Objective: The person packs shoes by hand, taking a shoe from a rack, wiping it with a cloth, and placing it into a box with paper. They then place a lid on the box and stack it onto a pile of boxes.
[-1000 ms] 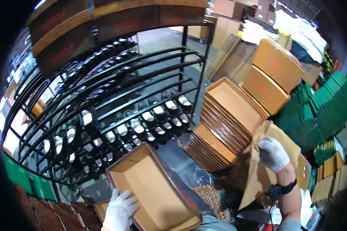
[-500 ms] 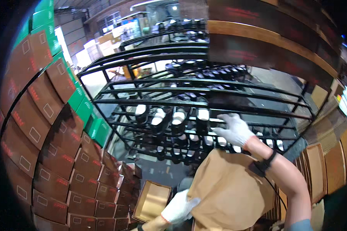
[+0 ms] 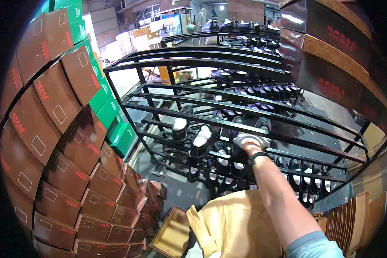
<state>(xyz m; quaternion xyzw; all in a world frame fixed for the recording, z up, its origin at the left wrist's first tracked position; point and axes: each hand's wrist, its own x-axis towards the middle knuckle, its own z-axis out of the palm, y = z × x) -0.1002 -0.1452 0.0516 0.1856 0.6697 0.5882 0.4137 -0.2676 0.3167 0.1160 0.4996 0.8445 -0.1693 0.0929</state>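
My right hand (image 3: 253,141), in a white glove, reaches between the bars of a black metal rack (image 3: 193,117). It is closed on a black shoe (image 3: 262,124) in the row; its fingertips are partly hidden. To its left, more black shoes with white stuffing stand side by side, including a large one (image 3: 203,139). At the lower edge, my gloved left hand (image 3: 196,250) shows only in part, beside a sheet of brown paper (image 3: 241,223). Its fingers are hidden. The paper spreads below my right forearm.
Brown shoe boxes (image 3: 60,172) with several green ones (image 3: 121,139) form a tall stack on the left. An open box (image 3: 172,232) sits low beside the paper. Dark boxes (image 3: 335,77) are piled at the upper right. Upright cardboard pieces (image 3: 352,219) lean at the lower right.
My right hand has gone from open above the paper to closed on a shoe in the rack. My left hand has sunk toward the lower edge. The view has shifted.
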